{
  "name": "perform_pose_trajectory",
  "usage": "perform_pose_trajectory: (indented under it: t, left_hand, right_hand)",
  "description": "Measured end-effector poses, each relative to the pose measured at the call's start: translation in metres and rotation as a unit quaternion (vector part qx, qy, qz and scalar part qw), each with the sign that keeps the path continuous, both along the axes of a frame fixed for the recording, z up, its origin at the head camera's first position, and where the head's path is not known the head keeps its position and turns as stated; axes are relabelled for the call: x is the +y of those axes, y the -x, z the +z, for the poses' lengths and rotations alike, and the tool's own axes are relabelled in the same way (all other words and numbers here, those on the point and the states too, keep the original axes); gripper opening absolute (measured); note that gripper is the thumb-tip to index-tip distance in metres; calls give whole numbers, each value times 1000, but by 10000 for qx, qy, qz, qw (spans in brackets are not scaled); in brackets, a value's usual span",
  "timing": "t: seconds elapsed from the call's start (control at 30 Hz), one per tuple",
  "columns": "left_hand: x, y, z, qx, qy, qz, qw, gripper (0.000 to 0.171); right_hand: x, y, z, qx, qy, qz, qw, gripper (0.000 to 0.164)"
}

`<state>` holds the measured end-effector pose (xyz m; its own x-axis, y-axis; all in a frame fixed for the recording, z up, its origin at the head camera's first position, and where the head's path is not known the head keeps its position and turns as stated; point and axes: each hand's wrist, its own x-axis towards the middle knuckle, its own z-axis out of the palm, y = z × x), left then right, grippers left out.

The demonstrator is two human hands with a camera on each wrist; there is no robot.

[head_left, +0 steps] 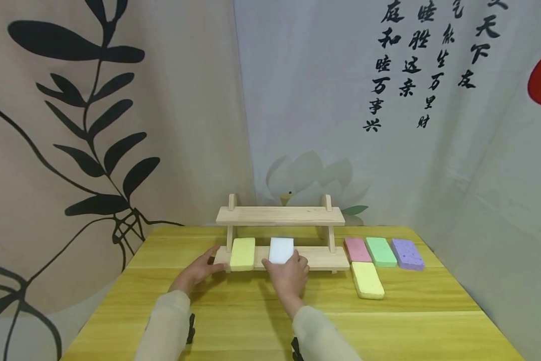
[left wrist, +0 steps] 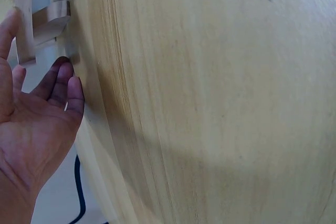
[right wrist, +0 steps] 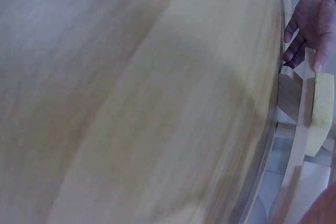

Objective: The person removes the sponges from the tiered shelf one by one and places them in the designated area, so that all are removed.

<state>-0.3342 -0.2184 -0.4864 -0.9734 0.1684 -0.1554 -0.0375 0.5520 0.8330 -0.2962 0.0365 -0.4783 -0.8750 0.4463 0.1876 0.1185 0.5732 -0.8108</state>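
Note:
A two-tier wooden shelf (head_left: 317, 256) stands on the table. My right hand (head_left: 289, 277) holds a white sponge (head_left: 281, 249) at the middle of the lower tier, with the thumb at its left edge and the fingers at its right. To its left, a yellow sponge (head_left: 242, 254) lies on the same tier. My left hand (head_left: 199, 271) grips the left end of that tier, its thumb at the front edge. In the left wrist view, the palm of the left hand (left wrist: 39, 124) shows, with its fingers loosely bent around the shelf's end (left wrist: 26, 40).
Right of the shelf, a pink sponge (head_left: 358, 249), a green sponge (head_left: 381, 252) and a purple sponge (head_left: 407, 254) lie in a row. Another yellow sponge (head_left: 367, 281) lies in front of them. Behind the wooden table (head_left: 234, 321) hangs a printed curtain (head_left: 198, 110).

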Motion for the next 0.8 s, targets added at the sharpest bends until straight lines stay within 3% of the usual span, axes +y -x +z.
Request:
perform_pose_trajectory:
  t: [0.33, 0.8]
  left_hand:
    - [1, -1, 1, -13, -6, 50, 10000, 87]
    - [1, 2, 0, 10, 60, 8, 10000, 89]
  right_hand:
    - [1, 1, -2, -15, -11, -61, 10000, 81]
    - [10, 2, -3, 60, 113, 207, 9997, 79]
